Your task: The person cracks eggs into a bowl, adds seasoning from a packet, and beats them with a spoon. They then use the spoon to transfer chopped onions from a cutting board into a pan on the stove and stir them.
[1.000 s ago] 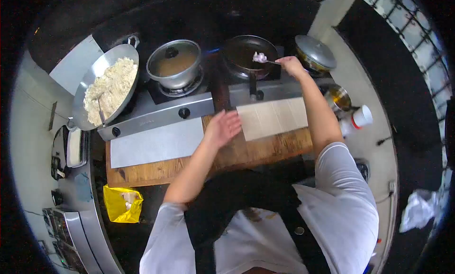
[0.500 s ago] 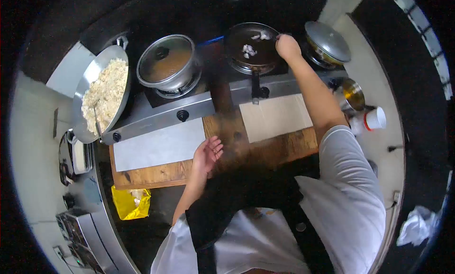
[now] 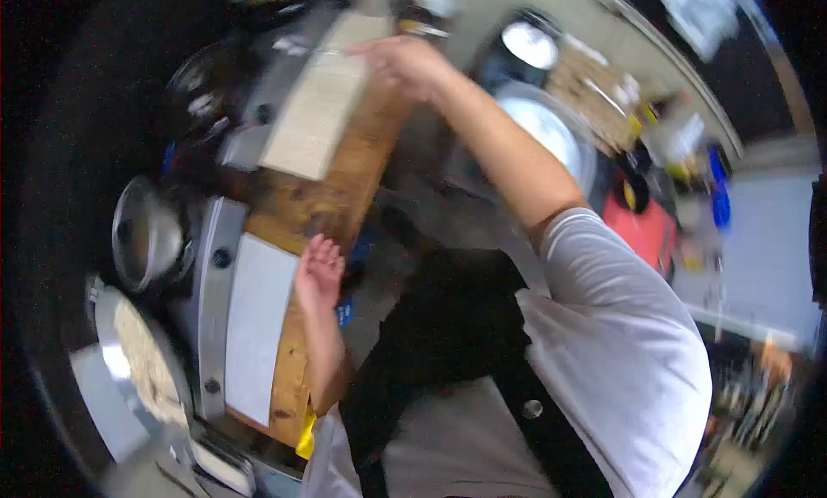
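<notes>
My right hand (image 3: 409, 65) reaches over the far end of the wooden counter (image 3: 349, 192), beside a cardboard sheet (image 3: 314, 123). Motion smears it, but its fingers look stretched out and nothing shows in them. My left hand (image 3: 320, 270) hovers palm up near the counter's edge, fingers apart, by a white sheet (image 3: 258, 326). Left of the cardboard, a dark frying pan (image 3: 194, 71) with blurred pale pieces sits on a stove. Closer to me are a pot with a glass lid (image 3: 146, 235) and a wide metal pan (image 3: 108, 326) heaped with pale crumbly food (image 3: 142, 360).
At the right, a round container with a whitish top (image 3: 543, 127) stands near a black appliance (image 3: 527, 46). Beyond are a red object (image 3: 637, 227) and blurred clutter. A steel stove front with knobs (image 3: 215, 283) runs along the counter. A yellow bag (image 3: 306, 433) shows below.
My view has swung to the right, bringing the right-hand clutter into sight. My right hand has left the frying pan's rim. My left hand stays open near the counter's edge.
</notes>
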Motion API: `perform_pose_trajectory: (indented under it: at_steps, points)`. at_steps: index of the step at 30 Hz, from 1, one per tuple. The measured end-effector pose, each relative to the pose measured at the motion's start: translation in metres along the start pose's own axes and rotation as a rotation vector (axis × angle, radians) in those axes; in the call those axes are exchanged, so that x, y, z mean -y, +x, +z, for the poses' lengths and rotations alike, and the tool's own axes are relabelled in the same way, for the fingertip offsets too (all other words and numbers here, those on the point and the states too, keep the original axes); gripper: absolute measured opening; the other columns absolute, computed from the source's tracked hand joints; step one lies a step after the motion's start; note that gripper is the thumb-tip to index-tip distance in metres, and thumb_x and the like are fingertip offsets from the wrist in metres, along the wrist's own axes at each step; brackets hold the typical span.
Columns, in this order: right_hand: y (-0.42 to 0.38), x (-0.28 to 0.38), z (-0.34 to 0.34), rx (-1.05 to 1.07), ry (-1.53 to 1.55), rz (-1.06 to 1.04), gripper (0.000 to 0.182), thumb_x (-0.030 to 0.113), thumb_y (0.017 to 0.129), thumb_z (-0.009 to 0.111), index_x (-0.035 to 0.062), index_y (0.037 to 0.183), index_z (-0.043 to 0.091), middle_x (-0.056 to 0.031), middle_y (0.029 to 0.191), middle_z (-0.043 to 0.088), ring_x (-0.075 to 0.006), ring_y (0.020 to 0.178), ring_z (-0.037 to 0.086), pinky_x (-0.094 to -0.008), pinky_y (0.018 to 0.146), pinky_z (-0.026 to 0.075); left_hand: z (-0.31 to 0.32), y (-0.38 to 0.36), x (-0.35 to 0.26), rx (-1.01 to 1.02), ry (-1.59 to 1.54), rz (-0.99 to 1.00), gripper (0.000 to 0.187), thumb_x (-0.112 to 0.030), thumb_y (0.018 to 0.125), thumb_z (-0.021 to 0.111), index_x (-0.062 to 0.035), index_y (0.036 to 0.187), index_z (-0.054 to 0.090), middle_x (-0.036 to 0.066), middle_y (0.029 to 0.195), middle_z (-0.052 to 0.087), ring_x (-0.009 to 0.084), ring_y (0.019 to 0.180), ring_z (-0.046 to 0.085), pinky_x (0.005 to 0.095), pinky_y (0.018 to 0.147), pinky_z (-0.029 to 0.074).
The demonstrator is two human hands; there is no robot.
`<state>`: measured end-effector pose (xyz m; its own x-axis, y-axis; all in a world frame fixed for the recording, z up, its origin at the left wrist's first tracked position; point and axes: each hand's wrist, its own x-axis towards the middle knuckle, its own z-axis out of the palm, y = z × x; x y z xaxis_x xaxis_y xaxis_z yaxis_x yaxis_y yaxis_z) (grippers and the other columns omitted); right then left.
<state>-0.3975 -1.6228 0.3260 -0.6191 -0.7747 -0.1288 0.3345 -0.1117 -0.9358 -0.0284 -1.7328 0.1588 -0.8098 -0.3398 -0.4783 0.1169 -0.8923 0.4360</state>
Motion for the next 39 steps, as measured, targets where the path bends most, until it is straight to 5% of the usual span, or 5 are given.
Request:
perform_pose_trajectory:
  at_steps: [13,19,25,28,39]
  points:
    - [-0.572,-0.041,-0.244,-1.004,0.089,0.045,0.029,0.010,0.091,0.051,0.0051,0.114,0.068,0.0070,0.065,0.043,-0.0044,0.056,0.039,-0.0225,0.049,0.030,0.135,-0.005,0.265,0.244,0.740,-0.326,0.033,-0.026,0.098,0.056,-0.0051,0.122,0.058,0.005,0.106,0.066,0.0156,0.094,0.063,0.0294,0.080,0.052]
    - [-0.742,-0.132,-0.377,-1.405,-0.285,0.173,0.025,0.014,0.090,0.053,0.0030,0.104,0.071,0.0026,0.065,0.053,-0.0079,0.051,0.044,-0.0244,0.047,0.034,0.246,-0.008,0.468,0.815,1.507,0.138,0.027,-0.012,0.089,0.065,-0.0036,0.115,0.066,0.007,0.108,0.065,0.0163,0.093,0.063,0.0271,0.081,0.050]
    - [-0.807,-0.171,-0.460,-1.503,-0.722,0.218,0.028,0.014,0.090,0.054,0.0037,0.112,0.069,-0.0075,0.075,0.065,-0.0169,0.066,0.061,-0.0302,0.063,0.048,0.314,0.010,0.673,1.129,1.763,0.367,0.055,-0.013,0.073,0.077,-0.0042,0.124,0.060,0.014,0.114,0.061,0.0273,0.101,0.062,0.0381,0.091,0.049]
    - [-0.803,-0.155,-0.463,-1.468,-0.646,0.261,0.032,0.013,0.085,0.055,0.0042,0.114,0.067,-0.0255,0.093,0.067,-0.0393,0.085,0.067,-0.0419,0.076,0.051,0.345,0.012,0.728,1.163,1.888,0.577,0.065,-0.014,0.067,0.082,-0.0030,0.125,0.056,0.016,0.115,0.059,0.0322,0.105,0.059,0.0416,0.094,0.047]
    - [-0.770,-0.139,-0.468,-1.291,-0.938,0.252,0.032,0.008,0.084,0.054,0.0055,0.115,0.064,-0.0240,0.094,0.066,-0.0415,0.086,0.064,-0.0490,0.076,0.051,0.345,0.035,0.797,1.125,1.897,0.426,0.045,-0.003,0.064,0.081,-0.0007,0.104,0.062,0.015,0.102,0.058,0.0311,0.096,0.060,0.0387,0.084,0.051]
